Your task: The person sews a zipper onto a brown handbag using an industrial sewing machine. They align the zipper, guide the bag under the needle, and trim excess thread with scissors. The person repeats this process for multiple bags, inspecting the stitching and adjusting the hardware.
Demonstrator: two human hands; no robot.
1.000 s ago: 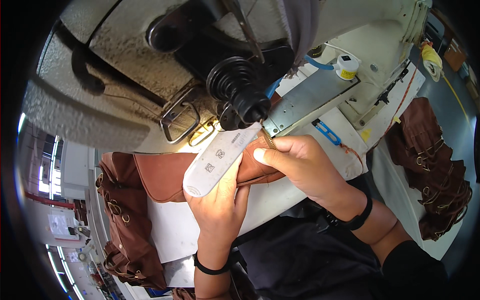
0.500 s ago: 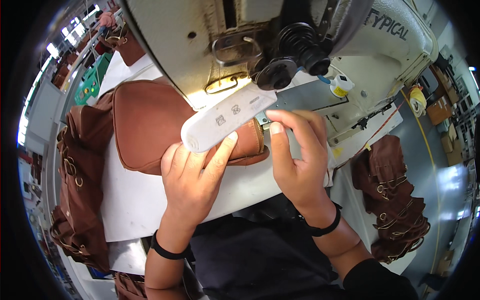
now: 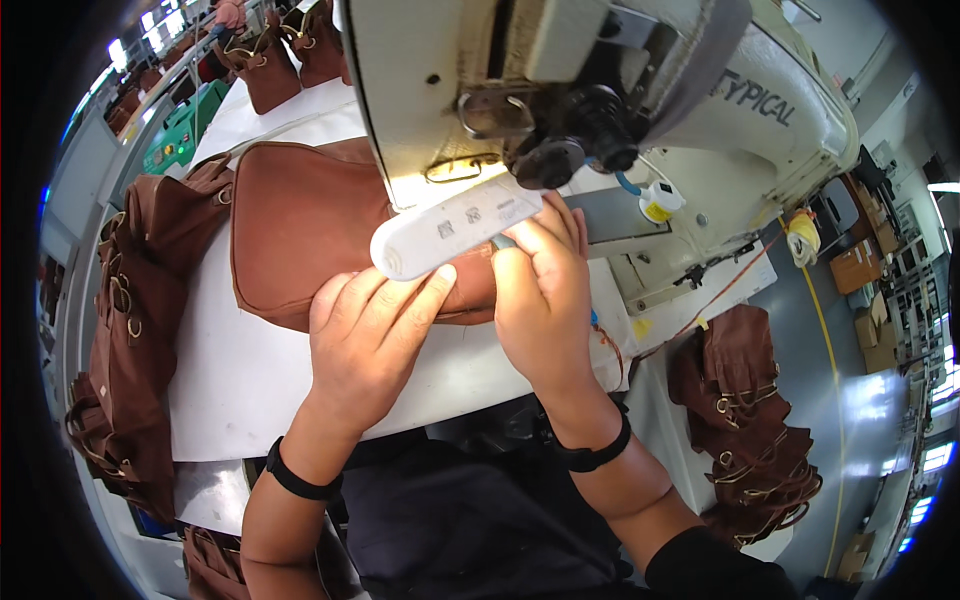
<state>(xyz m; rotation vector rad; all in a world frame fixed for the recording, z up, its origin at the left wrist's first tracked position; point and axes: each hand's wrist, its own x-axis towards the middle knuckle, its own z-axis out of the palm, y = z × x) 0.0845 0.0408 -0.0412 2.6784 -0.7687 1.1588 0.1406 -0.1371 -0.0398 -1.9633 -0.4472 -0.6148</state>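
Observation:
A brown leather bag (image 3: 310,230) lies on the white tabletop, its right end under the head of a sewing machine (image 3: 440,90). My left hand (image 3: 370,340) rests on the bag's near side, fingers stretched out over the leather. With thumb and fingers closed round the bag's right end, my right hand (image 3: 550,310) hides most of the zip end there. A small grey piece shows beside that thumb; its kind cannot be made out. The machine's white rounded bar (image 3: 450,232) passes over the bag and covers the stitching spot.
Brown bags with metal rings (image 3: 140,310) hang along the table's left edge. More brown bags (image 3: 740,400) are heaped at the right. A small white bottle (image 3: 660,203) stands on the machine bed. A green box (image 3: 185,130) is at the far left.
My right hand has moved left and closed over the bag's zip end, which showed before. My left hand stays on the leather. The whole view has shifted a little.

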